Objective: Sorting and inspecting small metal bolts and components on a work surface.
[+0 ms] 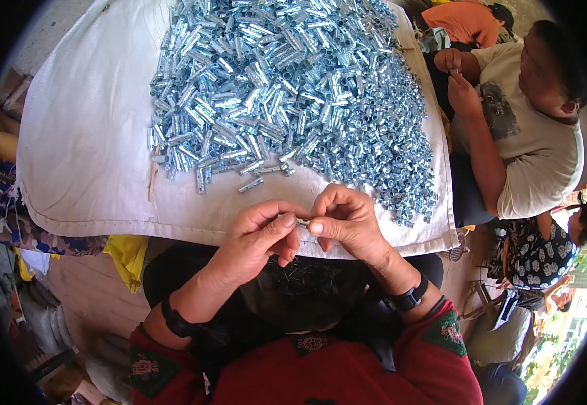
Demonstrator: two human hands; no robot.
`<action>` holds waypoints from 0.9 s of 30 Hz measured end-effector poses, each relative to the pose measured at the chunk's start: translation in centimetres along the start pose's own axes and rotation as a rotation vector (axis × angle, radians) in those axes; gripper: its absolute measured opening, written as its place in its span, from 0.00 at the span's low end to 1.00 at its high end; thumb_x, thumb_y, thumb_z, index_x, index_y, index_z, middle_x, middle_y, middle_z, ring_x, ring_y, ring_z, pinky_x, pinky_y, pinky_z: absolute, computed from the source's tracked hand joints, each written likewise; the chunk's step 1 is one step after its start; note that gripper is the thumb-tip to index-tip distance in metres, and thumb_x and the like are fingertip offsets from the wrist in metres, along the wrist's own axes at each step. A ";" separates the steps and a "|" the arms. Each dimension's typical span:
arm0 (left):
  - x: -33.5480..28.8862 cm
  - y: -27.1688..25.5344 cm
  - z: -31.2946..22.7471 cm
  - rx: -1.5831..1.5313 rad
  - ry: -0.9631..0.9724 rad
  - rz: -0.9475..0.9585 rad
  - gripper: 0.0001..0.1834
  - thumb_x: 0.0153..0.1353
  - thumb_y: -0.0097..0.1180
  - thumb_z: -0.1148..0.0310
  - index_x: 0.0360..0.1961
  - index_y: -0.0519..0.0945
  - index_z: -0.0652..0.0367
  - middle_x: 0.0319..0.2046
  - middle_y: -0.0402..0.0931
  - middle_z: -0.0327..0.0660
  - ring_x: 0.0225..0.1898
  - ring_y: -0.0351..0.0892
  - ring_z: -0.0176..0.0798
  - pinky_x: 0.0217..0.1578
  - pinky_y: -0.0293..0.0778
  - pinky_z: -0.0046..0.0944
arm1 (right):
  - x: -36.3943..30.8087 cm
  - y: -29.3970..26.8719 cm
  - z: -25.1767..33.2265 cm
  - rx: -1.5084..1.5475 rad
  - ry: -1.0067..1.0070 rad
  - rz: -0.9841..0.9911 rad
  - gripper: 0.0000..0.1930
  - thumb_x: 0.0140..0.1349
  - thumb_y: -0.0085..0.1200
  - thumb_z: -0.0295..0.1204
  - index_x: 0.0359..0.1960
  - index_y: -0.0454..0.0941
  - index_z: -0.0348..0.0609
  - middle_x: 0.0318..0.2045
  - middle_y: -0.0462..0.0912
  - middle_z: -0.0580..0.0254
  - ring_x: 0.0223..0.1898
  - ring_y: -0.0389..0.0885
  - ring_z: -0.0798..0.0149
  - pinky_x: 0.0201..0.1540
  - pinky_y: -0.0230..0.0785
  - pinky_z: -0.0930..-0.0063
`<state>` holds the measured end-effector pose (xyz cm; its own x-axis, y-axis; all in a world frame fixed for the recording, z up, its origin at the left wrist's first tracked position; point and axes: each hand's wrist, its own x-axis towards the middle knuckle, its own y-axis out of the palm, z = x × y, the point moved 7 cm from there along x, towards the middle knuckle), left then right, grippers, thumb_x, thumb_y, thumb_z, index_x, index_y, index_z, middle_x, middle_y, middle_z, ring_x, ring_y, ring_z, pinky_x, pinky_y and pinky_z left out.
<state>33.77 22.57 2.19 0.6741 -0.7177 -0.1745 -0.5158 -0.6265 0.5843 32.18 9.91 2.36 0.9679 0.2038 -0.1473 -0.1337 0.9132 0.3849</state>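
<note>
Just below the pile (293, 88) of sleeves on the table (84, 148), my left hand (256, 239) and right hand (347, 219) pinch one small sleeve (303, 221) between fingertips; so slight a grip could let it drop into my lap.

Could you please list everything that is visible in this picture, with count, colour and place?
metal sleeves: a large pile, too many to count, shiny silver-blue, on the cloth at top centre
white cloth: one, white, covering the table
small metal piece: one, silver, pinched between both hands
dark bowl: one, black, on the lap, holding small dark parts
yellow cloth: one, yellow, under the table edge at left
co-worker: one, pale shirt, seated at right
wristbands: two, black, one on each wrist
left hand: holds the piece
right hand: holds the piece
</note>
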 end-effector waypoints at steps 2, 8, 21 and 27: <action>-0.2 0.3 1.2 -0.160 -0.085 0.027 0.15 0.66 0.45 0.64 0.44 0.74 0.65 0.20 0.70 0.35 0.18 0.68 0.27 0.19 0.66 0.25 | 0.0 0.1 -0.2 0.018 0.003 0.030 0.09 0.52 0.61 0.24 0.27 0.70 0.37 0.22 0.75 0.64 0.16 0.73 0.75 0.18 0.67 0.84; -1.2 0.8 2.0 -0.274 -0.120 0.089 0.15 0.66 0.44 0.63 0.43 0.74 0.64 0.20 0.69 0.34 0.18 0.67 0.27 0.18 0.64 0.25 | -0.8 1.7 0.0 -0.091 0.086 0.049 0.11 0.53 0.61 0.26 0.27 0.68 0.42 0.22 0.74 0.69 0.18 0.72 0.79 0.18 0.65 0.89; -1.4 -0.2 -5.1 1.435 0.464 -0.191 0.08 0.53 0.56 0.72 0.34 0.76 0.61 0.26 0.73 0.43 0.23 0.74 0.44 0.24 0.69 0.39 | 1.6 0.5 1.8 -0.558 0.031 -0.151 0.05 0.58 0.53 0.26 0.30 0.74 0.35 0.19 0.75 0.63 0.17 0.72 0.75 0.18 0.64 0.79; -0.6 -2.3 -5.8 1.696 0.527 -0.428 0.10 0.50 0.60 0.69 0.33 0.76 0.59 0.28 0.68 0.43 0.29 0.73 0.47 0.27 0.69 0.44 | 4.6 1.6 2.4 -1.268 -0.405 -0.320 0.09 0.53 0.57 0.27 0.33 0.74 0.36 0.22 0.78 0.53 0.20 0.77 0.59 0.24 0.68 0.69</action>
<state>37.61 26.21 5.59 0.7931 -0.4939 0.3564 0.0256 -0.5576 -0.8297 36.97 11.44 4.46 0.9579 0.0078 0.2871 0.2162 0.6387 -0.7384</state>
